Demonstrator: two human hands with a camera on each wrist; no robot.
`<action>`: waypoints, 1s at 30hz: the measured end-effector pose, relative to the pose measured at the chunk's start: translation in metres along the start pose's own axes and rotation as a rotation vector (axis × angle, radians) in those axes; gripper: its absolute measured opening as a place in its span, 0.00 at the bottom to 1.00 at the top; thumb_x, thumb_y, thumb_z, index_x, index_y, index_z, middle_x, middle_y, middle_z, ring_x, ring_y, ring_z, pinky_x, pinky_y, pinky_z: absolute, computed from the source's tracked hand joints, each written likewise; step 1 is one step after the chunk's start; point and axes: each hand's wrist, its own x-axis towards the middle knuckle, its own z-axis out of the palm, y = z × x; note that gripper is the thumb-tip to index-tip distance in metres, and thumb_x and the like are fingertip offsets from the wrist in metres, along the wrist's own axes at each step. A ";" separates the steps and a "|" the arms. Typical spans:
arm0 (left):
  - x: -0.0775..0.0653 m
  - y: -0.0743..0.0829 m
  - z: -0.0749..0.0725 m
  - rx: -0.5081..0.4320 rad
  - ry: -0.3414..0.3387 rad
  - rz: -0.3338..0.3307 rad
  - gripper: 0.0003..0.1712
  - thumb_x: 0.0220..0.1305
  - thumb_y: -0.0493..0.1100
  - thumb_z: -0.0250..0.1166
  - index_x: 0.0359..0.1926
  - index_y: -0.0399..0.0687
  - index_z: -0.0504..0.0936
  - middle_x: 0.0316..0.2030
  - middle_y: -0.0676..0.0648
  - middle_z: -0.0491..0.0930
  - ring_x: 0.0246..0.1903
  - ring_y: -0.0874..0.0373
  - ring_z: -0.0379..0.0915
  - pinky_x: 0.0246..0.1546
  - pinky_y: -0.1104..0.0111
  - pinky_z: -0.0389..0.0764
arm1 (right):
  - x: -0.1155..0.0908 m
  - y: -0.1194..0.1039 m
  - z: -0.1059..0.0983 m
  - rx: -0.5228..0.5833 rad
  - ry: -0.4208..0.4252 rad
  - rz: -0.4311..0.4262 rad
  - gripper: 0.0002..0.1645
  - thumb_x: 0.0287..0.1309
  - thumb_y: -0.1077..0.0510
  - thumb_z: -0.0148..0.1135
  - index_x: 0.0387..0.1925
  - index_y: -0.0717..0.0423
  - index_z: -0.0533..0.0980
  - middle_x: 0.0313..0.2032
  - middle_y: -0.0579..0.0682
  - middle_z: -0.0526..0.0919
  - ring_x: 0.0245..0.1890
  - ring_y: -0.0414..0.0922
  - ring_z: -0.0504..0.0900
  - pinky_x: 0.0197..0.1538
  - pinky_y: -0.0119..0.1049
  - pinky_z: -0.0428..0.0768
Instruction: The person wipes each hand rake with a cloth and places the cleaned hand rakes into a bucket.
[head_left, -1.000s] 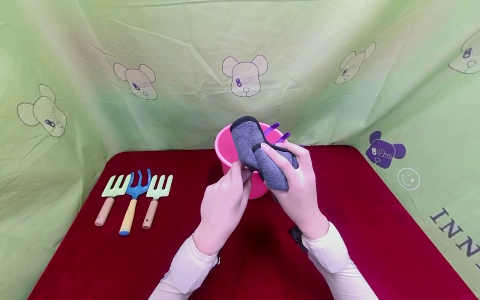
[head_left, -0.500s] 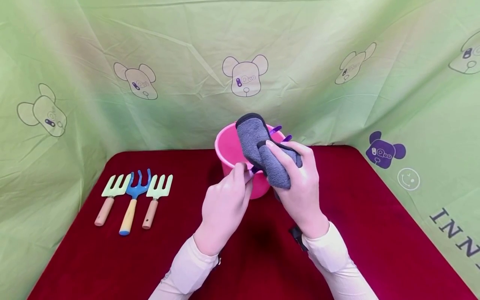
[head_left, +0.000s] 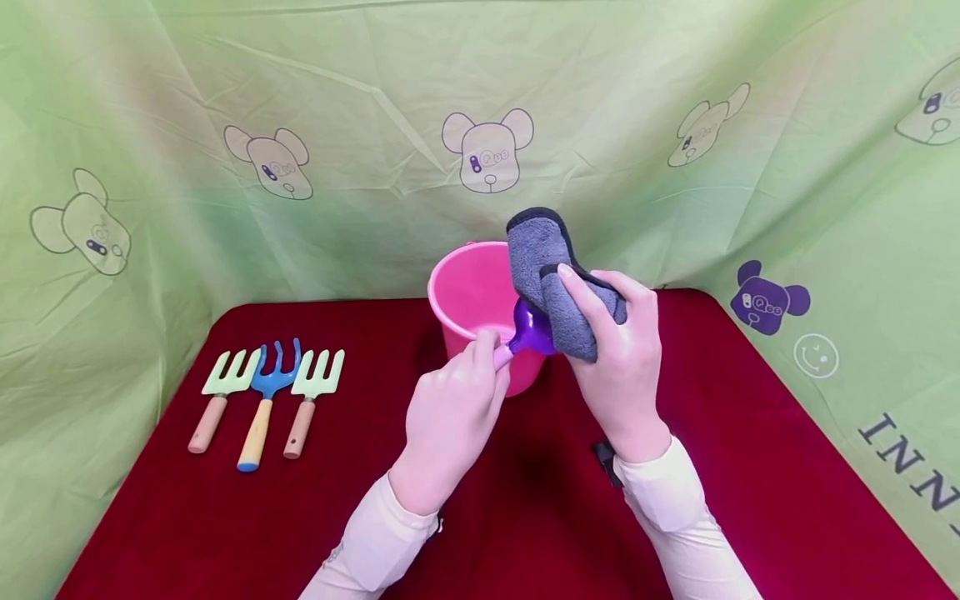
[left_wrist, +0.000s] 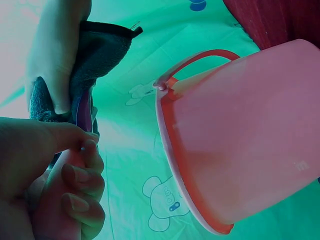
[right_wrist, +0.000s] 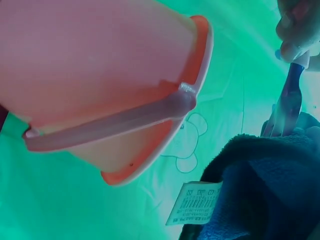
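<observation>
Purple tool (head_left: 531,331) gripped at handle by left hand (head_left: 450,417), head wrapped in grey cloth (head_left: 551,279) clutched by right hand (head_left: 618,358)

Small purple rake (head_left: 531,332) with pale pink handle, head wrapped in a folded grey cloth (head_left: 558,287), both held just above a pink bucket's rim (head_left: 450,267).

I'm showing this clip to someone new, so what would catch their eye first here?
First the middle of the red table: the right hand wraps a grey cloth round a purple tool, while the left hand grips its handle, just in front of a pink bucket. Next, three small garden forks lie side by side at the left.
</observation>
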 end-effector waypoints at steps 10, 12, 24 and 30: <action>0.001 0.000 -0.004 0.022 0.006 -0.009 0.07 0.65 0.46 0.60 0.36 0.48 0.78 0.19 0.52 0.76 0.12 0.62 0.67 0.04 0.70 0.65 | 0.002 0.000 -0.001 -0.010 0.029 -0.073 0.21 0.49 0.64 0.69 0.48 0.48 0.84 0.46 0.67 0.80 0.40 0.62 0.75 0.40 0.55 0.78; 0.002 0.000 -0.007 0.035 0.025 -0.042 0.08 0.62 0.49 0.64 0.33 0.51 0.79 0.21 0.52 0.79 0.12 0.60 0.69 0.04 0.70 0.66 | 0.003 0.000 -0.001 -0.015 0.039 -0.080 0.21 0.49 0.64 0.69 0.47 0.48 0.85 0.46 0.66 0.80 0.40 0.62 0.75 0.39 0.55 0.78; 0.008 -0.006 -0.025 -0.291 -0.183 -0.148 0.26 0.46 0.32 0.67 0.50 0.51 0.78 0.44 0.43 0.74 0.15 0.62 0.68 0.12 0.72 0.70 | 0.008 0.006 -0.012 0.004 0.051 0.002 0.22 0.45 0.63 0.72 0.47 0.50 0.84 0.47 0.68 0.78 0.49 0.60 0.76 0.47 0.56 0.79; 0.016 -0.008 -0.031 -0.339 -0.122 -0.116 0.18 0.49 0.35 0.69 0.44 0.49 0.81 0.39 0.45 0.79 0.22 0.59 0.74 0.17 0.65 0.78 | 0.012 0.010 -0.016 0.017 0.044 0.050 0.22 0.46 0.63 0.71 0.47 0.50 0.84 0.48 0.69 0.77 0.51 0.59 0.76 0.50 0.56 0.78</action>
